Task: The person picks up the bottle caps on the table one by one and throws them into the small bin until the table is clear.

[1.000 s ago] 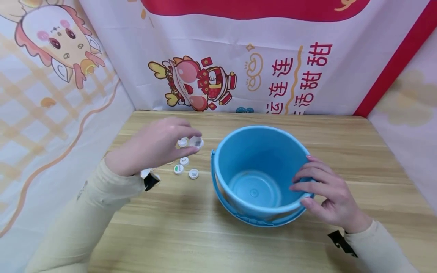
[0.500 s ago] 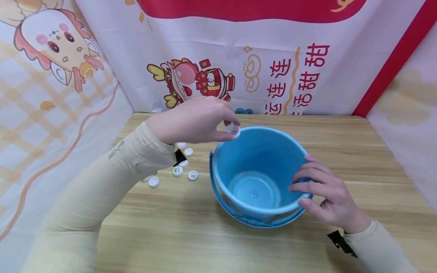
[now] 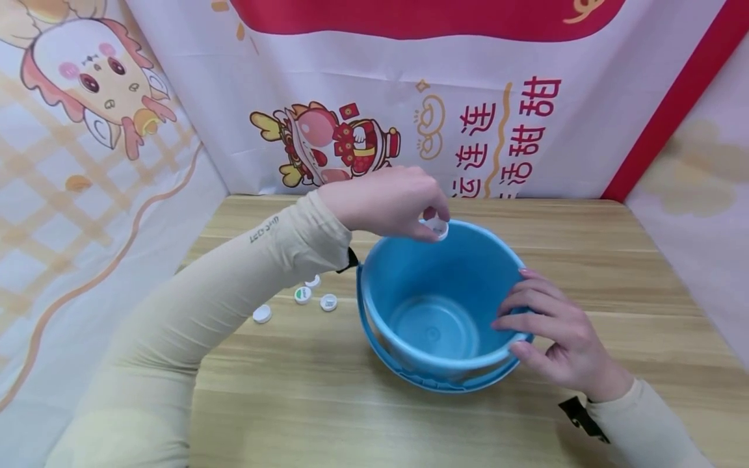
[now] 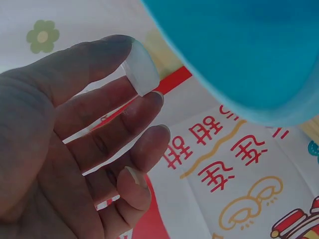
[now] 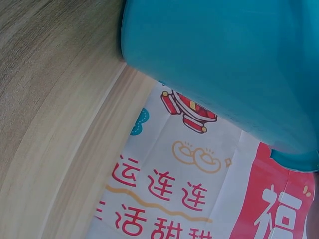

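Observation:
My left hand (image 3: 393,203) pinches a white bottle cap (image 3: 437,227) between thumb and fingers, above the back part of the bucket's mouth. In the left wrist view the cap (image 4: 142,67) sits at the thumb tip, with the other fingers loosely bent. The blue bucket (image 3: 439,299) stands upright on the table, and the part of its floor in view is bare. My right hand (image 3: 562,331) grips the bucket's right rim, with fingers inside and thumb on the outer side. The right wrist view shows mainly the bucket's outer wall (image 5: 214,64).
Several white caps, one with a green mark (image 3: 302,295), lie on the wooden table (image 3: 351,422) left of the bucket. My left sleeve (image 3: 234,292) covers part of that area. The bucket's handle (image 3: 435,385) hangs down in front. Printed cloth (image 3: 445,71) walls the back and sides.
My left hand has carried the pinched cap rightward from beside the loose caps to above the bucket. My right hand has stayed on the rim.

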A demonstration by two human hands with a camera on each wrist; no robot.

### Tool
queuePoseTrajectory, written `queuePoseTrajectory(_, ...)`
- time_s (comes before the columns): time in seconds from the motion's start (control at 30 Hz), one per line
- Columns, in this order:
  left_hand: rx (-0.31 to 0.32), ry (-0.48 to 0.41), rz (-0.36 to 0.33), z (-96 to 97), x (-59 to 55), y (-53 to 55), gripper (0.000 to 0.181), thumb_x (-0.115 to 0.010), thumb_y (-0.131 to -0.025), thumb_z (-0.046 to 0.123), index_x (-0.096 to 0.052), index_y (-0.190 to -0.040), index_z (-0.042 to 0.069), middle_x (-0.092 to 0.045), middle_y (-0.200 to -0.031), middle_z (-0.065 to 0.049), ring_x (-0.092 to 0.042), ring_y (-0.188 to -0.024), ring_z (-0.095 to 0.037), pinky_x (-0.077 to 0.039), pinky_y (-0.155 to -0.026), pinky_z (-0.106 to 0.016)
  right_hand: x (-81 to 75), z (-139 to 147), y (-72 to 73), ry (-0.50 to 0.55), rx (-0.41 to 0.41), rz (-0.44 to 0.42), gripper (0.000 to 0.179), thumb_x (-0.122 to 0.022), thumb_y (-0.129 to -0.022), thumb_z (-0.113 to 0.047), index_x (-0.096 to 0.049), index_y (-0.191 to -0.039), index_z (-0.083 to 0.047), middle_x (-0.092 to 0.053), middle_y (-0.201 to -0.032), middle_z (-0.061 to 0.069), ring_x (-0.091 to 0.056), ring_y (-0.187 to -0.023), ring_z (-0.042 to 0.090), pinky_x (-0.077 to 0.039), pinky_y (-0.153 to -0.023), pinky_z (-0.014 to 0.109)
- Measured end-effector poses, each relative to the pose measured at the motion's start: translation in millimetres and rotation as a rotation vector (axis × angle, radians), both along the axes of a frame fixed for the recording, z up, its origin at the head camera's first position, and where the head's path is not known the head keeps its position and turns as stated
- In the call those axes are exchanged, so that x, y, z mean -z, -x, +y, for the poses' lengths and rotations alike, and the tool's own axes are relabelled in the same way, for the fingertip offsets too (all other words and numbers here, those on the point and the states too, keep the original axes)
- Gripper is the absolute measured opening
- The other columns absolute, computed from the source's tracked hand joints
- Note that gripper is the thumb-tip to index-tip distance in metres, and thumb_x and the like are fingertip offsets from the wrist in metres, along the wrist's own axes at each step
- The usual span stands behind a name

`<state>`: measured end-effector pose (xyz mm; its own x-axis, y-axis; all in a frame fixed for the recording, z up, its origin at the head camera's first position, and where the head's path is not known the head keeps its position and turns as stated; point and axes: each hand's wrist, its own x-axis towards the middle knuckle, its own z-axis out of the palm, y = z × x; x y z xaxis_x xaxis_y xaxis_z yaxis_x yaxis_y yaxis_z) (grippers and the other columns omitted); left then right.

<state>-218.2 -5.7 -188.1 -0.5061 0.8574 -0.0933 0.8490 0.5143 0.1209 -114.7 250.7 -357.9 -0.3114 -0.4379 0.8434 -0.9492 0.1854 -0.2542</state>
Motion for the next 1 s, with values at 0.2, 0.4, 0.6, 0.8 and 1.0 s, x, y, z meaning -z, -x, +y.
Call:
queuePoseTrajectory(0.2,0.003,0.010,-0.025,3.3,12.9,4.3,0.035,-0.073,-0.090,0.034,-0.073,-0.118,0.014,-0.069,-0.095,0.001,-0.060,-0.083,-0.012,-0.052,-0.072,-0.021,-2.4,-3,-1.1,-0.009,0.007,0.006,0.030,-0.062,-0.098,-0.032,-0.076,-0.092,-0.007,-0.068,-0.091,0.013,-0.057,-0.098,0.025,-0.030,-0.114,0.042)
queuePoseTrajectory(0.4,-0.008,0.012,-0.029,6.7,23.1,7.7,0.037,-0.073,-0.090,0.037,-0.073,-0.119,0.014,-0.069,-0.096,0.002,-0.060,-0.083,-0.011,-0.051,-0.072,-0.021,-0.9,-1,-1.0,-0.015,0.009,0.000,0.028,-0.063,-0.097,-0.032,-0.076,-0.093,-0.007,-0.068,-0.093,0.013,-0.057,-0.099,0.024,-0.030,-0.115,0.041)
queuePoseTrajectory(0.6,-0.019,0.013,-0.037,9.8,25.5,7.8,0.043,-0.073,-0.089,0.040,-0.071,-0.124,0.015,-0.069,-0.099,0.002,-0.060,-0.085,-0.010,-0.051,-0.074,-0.021,-2.9,-3,-2.6,-0.019,0.015,-0.004,0.031,-0.062,-0.098,-0.033,-0.075,-0.092,-0.006,-0.068,-0.092,0.013,-0.057,-0.099,0.024,-0.030,-0.115,0.041)
queuePoseTrajectory(0.8,-0.034,0.003,-0.043,8.9,22.0,6.8,0.052,-0.075,-0.086,0.043,-0.068,-0.128,0.012,-0.069,-0.108,-0.004,-0.060,-0.090,-0.013,-0.052,-0.076,-0.022,-7.8,-6,-5.0,-0.024,0.028,-0.012,0.035,-0.059,-0.100,-0.035,-0.074,-0.089,-0.005,-0.067,-0.090,0.013,-0.057,-0.098,0.024,-0.029,-0.115,0.039)
queuePoseTrajectory(1.0,-0.033,-0.023,0.006,-4.8,16.3,6.7,0.049,-0.074,-0.087,0.044,-0.071,-0.123,0.011,-0.070,-0.105,-0.005,-0.059,-0.090,-0.014,-0.051,-0.075,-0.024,-8.6,-7,-5.1,-0.015,0.024,-0.005,0.035,-0.060,-0.099,-0.034,-0.074,-0.088,-0.004,-0.067,-0.090,0.013,-0.057,-0.098,0.024,-0.030,-0.115,0.039)
